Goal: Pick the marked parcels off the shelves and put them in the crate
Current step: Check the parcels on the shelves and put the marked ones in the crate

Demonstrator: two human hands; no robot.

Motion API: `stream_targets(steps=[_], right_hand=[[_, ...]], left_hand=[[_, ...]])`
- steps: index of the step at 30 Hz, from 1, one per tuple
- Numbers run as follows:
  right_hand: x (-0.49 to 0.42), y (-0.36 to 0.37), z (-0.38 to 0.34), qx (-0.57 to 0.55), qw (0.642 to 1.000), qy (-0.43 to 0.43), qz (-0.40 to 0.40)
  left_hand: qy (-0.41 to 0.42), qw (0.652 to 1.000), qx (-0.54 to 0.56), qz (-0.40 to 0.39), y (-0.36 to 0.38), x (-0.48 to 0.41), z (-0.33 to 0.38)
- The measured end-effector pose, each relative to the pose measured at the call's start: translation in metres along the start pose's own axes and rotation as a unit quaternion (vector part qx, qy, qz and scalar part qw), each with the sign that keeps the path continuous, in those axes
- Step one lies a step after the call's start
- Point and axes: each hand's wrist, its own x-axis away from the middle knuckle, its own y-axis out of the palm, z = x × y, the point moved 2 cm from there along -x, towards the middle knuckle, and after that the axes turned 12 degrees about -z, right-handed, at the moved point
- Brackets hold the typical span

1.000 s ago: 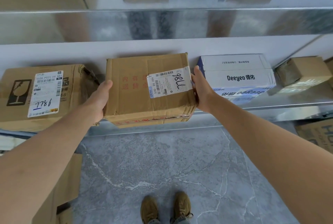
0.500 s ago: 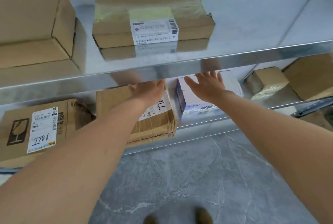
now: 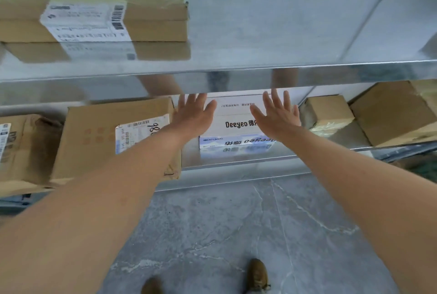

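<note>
left hand [image 3: 192, 116], right hand [image 3: 277, 116] splayed, empty | white box [image 3: 236, 125] lay lengthwise, parallel to shelf [image 3: 295, 151] front edge (front print inverted) | marbled grey floor [image 3: 212, 222]

1. Brown carton [image 3: 99, 142], white label handwritten "98", lies flat at the front edge of the lower shelf [image 3: 236, 163].
2. White "Deeyeo" box [image 3: 236, 114] stands just right of it.
3. Flat taped parcel [image 3: 94, 10] lies on the upper shelf [image 3: 260, 33].
</note>
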Motion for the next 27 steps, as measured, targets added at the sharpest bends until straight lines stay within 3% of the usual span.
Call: stream_targets(steps=[7, 14, 20, 23, 27], right_hand=[[-0.010, -0.013, 0.060, 0.014, 0.999, -0.029, -0.023], [-0.021, 0.002, 0.088, -0.003, 0.999, -0.032, -0.044], [-0.035, 0.029, 0.094, -0.009, 0.998, -0.041, -0.057], [-0.047, 0.031, 0.094, -0.075, 0.995, -0.042, -0.046], [-0.071, 0.026, 0.091, -0.258, 0.965, -0.037, -0.032]], left_hand=[[-0.059, 0.998, -0.025, 0.000, 0.033, -0.005, 0.043], [-0.125, 0.992, 0.010, -0.014, 0.055, -0.002, 0.028], [-0.126, 0.991, 0.051, -0.015, 0.069, -0.008, 0.016], [-0.136, 0.985, 0.110, 0.010, 0.070, -0.022, 0.004], [-0.161, 0.953, 0.255, 0.030, 0.073, -0.044, -0.007]])
